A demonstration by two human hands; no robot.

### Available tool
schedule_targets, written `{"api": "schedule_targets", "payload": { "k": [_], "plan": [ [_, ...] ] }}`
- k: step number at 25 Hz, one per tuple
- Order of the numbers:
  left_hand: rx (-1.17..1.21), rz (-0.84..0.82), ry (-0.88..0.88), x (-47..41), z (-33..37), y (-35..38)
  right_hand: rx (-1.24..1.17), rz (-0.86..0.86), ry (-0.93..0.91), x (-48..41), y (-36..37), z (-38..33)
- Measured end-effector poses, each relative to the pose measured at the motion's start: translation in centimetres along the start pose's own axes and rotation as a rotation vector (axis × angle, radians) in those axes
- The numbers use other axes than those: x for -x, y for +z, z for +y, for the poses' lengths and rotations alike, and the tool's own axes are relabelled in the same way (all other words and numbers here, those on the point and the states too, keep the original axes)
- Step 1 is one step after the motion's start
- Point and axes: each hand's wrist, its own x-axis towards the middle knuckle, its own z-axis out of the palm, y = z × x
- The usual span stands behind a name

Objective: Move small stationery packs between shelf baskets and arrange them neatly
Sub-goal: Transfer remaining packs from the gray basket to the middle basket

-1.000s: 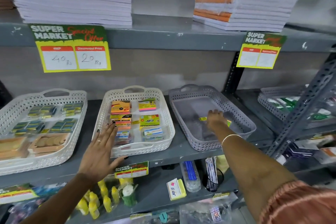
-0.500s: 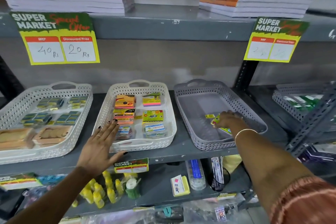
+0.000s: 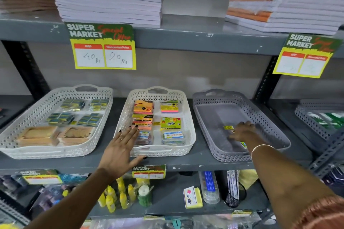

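Your left hand [image 3: 119, 151], fingers spread and holding nothing, steadies the white perforated plastic basket [image 3: 188, 106] mid-shelf. Your right hand [image 3: 242, 132] covers a small yellow-green stationery pack [image 3: 243, 143] near the grey perforated basket's [image 3: 270, 124] front edge; its grip I cannot tell.

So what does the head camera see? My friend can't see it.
The right hand reaches into a grey basket; the left hand rests spread on a white basket of sticky notes.
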Motion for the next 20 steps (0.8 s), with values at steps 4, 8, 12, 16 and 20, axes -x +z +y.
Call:
{"api": "schedule_targets", "payload": {
  "k": [4, 8, 12, 16, 20],
  "plan": [
    [-0.012, 0.0, 0.006, 0.0, -0.2, 0.1, -0.076, -0.074, 0.146, -0.5, 1.0, 0.5],
    [-0.006, -0.006, 0.002, 0.0, -0.2, 0.1, -0.086, -0.041, 0.164, -0.3, 1.5, 0.2],
    [-0.003, -0.004, -0.003, 0.1, -0.1, 0.0, -0.106, -0.059, 0.197, 0.2, 1.4, -0.3],
    [-0.003, -0.009, 0.004, 0.1, -0.1, 0.0, -0.175, -0.056, 0.236, 0.7, 1.6, -0.9],
    [0.009, -0.005, 0.003, 0.1, -0.2, 0.1, -0.23, 0.019, 0.217, 1.7, -0.8, -3.1]
  ]
}}
